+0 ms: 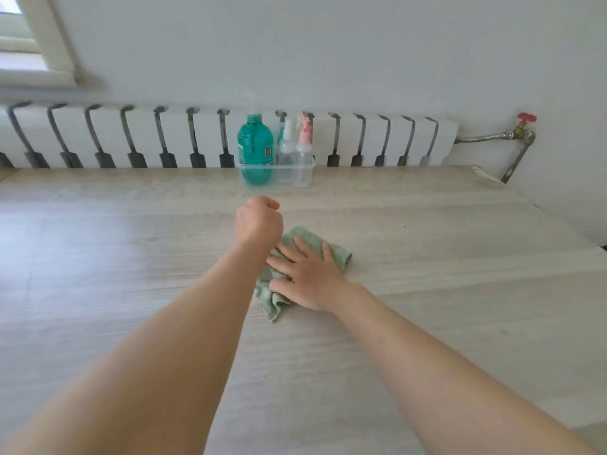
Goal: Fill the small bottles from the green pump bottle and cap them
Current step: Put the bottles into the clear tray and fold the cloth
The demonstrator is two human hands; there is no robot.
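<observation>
Right hand (312, 277) is lying flat, fingers spread, pressing the cloth (305, 239); left hand (259, 221), curled and empty, is reaching toward the bin (307, 165) beyond. Careless grabbing risks toppling the pump bottle (255, 152) and small bottles (295, 152).

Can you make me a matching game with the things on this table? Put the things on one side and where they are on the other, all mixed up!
Things:
1. green pump bottle
2. pink-capped spray bottle
3. green cloth
4. left hand

Places:
A. flat under the right hand
B. left end of the clear tray
C. raised above the table, fingers curled
D. right end of the clear tray

Pairs: 1-B, 2-D, 3-A, 4-C
</observation>
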